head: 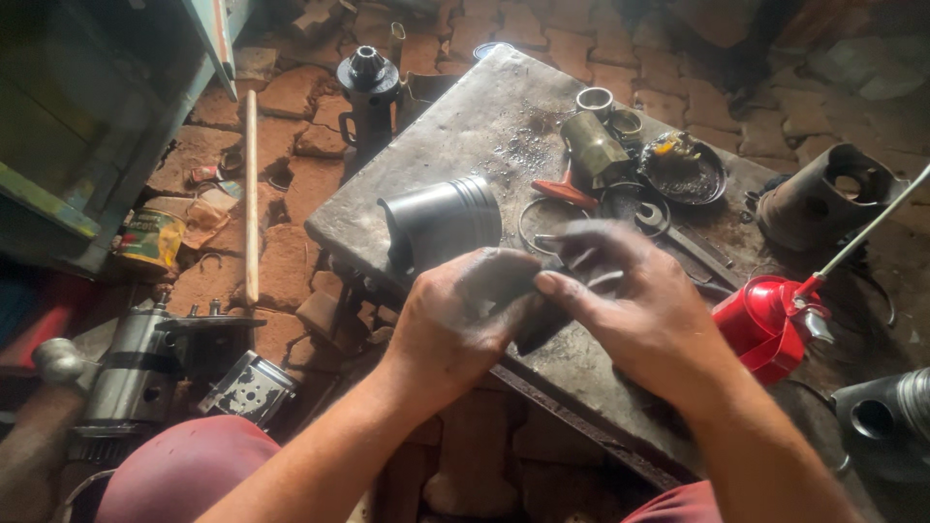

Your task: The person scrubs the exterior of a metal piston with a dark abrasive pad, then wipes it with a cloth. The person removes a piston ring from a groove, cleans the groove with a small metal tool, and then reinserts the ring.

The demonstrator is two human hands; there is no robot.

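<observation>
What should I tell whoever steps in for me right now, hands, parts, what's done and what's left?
Left hand: closed around a small dark part held over the bench edge.
Right hand: fingertips pinching the same part from the other side.
Grey piston lies on its side on the metal bench, just behind the hands. Thin rings, a spanner and a greasy dish lie further back; red oil can at right.
Done: cannot tell. Left: the held part is not yet put down or fitted.
</observation>
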